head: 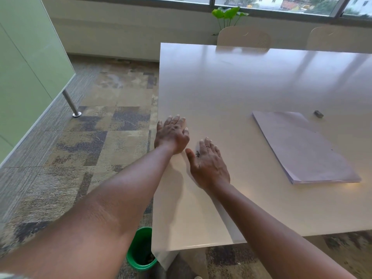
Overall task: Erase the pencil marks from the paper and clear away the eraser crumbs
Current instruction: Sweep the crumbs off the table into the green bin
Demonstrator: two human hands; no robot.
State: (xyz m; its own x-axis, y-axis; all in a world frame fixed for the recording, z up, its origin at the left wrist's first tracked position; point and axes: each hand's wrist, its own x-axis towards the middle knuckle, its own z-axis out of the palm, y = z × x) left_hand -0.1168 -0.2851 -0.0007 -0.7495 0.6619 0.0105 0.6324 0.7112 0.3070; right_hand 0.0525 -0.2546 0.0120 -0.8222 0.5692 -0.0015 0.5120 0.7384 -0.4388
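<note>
Hands flat, fingers together, empty: left hand (172,133), right hand (209,164). Sweep crumbs (197,153) toward nine o'clock bench (221,87) edge.

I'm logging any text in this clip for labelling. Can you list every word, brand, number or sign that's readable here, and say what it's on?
None can be read.
Stack of paper: only faint marks, no legible writing.
Eraser: too small and blurred to show any brand.
Green bin: no label visible.
Right hand: a small dark mark near the index finger, not text that can be read.
</note>
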